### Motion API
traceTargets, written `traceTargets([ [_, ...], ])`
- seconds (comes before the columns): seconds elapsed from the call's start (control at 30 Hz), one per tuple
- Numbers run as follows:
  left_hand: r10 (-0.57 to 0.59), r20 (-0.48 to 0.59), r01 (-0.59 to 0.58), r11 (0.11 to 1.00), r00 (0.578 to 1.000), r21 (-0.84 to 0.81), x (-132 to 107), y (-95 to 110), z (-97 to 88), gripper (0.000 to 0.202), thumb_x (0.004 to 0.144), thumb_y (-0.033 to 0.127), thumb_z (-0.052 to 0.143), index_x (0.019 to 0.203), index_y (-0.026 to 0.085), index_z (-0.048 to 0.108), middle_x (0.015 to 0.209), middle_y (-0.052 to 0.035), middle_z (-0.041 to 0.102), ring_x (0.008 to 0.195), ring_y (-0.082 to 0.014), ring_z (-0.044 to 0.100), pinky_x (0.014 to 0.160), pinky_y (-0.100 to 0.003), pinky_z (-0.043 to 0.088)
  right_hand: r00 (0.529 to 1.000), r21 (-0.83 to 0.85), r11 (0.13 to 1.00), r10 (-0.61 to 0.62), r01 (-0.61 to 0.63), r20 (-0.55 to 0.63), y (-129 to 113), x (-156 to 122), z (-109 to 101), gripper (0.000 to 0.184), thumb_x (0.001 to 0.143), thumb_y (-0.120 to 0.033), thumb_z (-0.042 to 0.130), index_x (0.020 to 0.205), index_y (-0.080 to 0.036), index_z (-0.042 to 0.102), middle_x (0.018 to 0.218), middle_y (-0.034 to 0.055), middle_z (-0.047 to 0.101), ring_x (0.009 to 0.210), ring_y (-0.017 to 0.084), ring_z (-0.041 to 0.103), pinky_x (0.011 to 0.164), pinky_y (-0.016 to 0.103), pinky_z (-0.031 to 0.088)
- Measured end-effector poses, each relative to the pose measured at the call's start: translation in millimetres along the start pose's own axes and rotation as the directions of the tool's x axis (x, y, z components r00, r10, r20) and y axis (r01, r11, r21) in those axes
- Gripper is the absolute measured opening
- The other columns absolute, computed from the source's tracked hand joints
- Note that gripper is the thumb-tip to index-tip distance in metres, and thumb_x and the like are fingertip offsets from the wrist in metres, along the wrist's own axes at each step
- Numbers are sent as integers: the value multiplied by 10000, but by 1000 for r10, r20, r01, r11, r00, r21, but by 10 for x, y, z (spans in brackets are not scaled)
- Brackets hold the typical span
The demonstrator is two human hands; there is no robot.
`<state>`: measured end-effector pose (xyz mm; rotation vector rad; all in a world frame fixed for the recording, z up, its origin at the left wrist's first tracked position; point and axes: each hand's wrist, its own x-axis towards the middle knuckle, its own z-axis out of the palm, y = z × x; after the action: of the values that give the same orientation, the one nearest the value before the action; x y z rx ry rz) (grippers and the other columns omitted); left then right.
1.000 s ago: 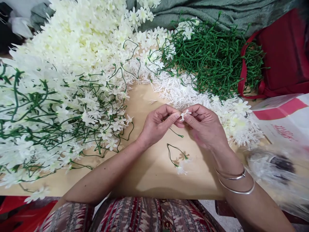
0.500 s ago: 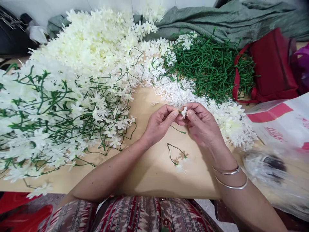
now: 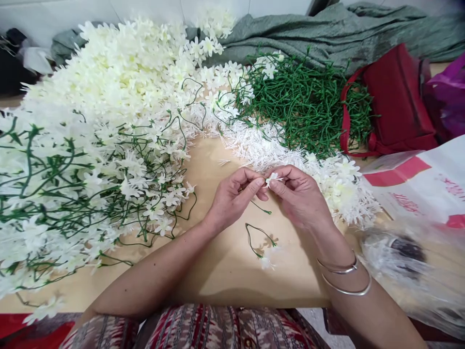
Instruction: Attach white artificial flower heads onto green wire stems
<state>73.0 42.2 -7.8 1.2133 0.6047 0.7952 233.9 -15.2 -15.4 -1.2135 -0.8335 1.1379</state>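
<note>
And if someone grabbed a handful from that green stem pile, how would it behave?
The green stems would probably come up as a clump, since they lie tangled. They look light, being so thin. Many arch freely, suggesting semi-stiff rather than floppy.

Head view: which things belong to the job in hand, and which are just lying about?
Likely part of the job:
white flower between left hand and right hand
heaped white blossoms
stemmed flowers
green stems
white filaments

Probably just lying about:
red bag
green cloth
crumpled clear plastic
printed white bag
</note>
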Motion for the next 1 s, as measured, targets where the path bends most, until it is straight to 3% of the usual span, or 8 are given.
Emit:
traceTargets([
  [0.23, 9, 10, -9, 1000, 1000, 26, -4, -3, 9, 409, 944, 566, 763, 861, 184, 641, 754, 15, 695, 684, -110, 691, 728, -262, 564, 1000, -34, 999, -24, 24, 5, -27, -1, 11, 166, 814, -318, 856, 826, -252, 704, 827, -21, 689, 717, 131, 607, 663, 277, 511],
  [0.33, 77, -15, -77, 996, 997, 41, -16, 75, 8, 389, 974, 553, 732, 869, 192, 632, 753, 11, 690, 704, -111, 678, 762, -268, 570, 997, -122, 990, -79, 77, -10, -70, -47, 36, 148, 874, -366, 811, 938, -265, 724, 844, -16, 707, 725, 143, 632, 682, 298, 534],
  [0.4, 165, -95, -156, 983, 982, 94, -14, 165, -30, 345, 996, 521, 718, 895, 201, 635, 755, 14, 678, 701, -108, 659, 757, -264, 565, 985, -238, 958, -170, 159, -25, -120, -95, 48, 150, 918, -361, 773, 1026, -265, 733, 909, 3, 742, 797, 164, 675, 755, 327, 561],
  [0.53, 321, -281, -247, 931, 904, 269, 49, 308, -230, 348, 974, 539, 738, 897, 218, 630, 764, 27, 627, 599, -84, 556, 592, -225, 478, 924, -508, 785, -376, 354, 63, -169, -158, 47, 29, 956, -281, 738, 960, -253, 729, 948, 16, 746, 896, 188, 689, 837, 354, 551],
  [0.63, 269, -340, -149, 929, 901, 339, 114, 302, -398, 377, 964, 570, 730, 878, 221, 616, 747, 29, 609, 543, -81, 469, 502, -228, 385, 884, -672, 595, -419, 442, 210, -109, -141, 55, 62, 962, -279, 739, 922, -243, 708, 912, 27, 731, 864, 207, 672, 792, 371, 532],
  [0.77, 265, -336, -50, 845, 904, 533, 141, 240, -496, 277, 983, 445, 711, 849, 218, 623, 738, 16, 623, 591, -107, 489, 547, -259, 377, 841, -807, 340, -438, 482, 318, 11, -106, 97, 136, 971, -330, 734, 891, -240, 670, 888, 51, 724, 864, 250, 640, 841, 437, 505],
  [0.9, 342, -268, -29, 662, 901, 749, 117, 239, -497, 160, 971, 271, 672, 822, 224, 635, 730, 15, 635, 617, -134, 491, 604, -296, 378, 867, -865, 260, -388, 429, 313, 42, -106, 76, 135, 1009, -246, 622, 875, -245, 641, 900, 64, 712, 860, 262, 610, 839, 449, 488],
  [1.0, 365, -216, -36, 574, 906, 818, 97, 252, -485, 160, 949, 221, 669, 794, 225, 631, 732, 3, 641, 687, -163, 552, 652, -307, 405, 869, -876, 262, -407, 406, 281, 22, -103, 7, 145, 1008, -195, 578, 880, -246, 624, 876, 56, 704, 847, 257, 615, 814, 433, 493],
])
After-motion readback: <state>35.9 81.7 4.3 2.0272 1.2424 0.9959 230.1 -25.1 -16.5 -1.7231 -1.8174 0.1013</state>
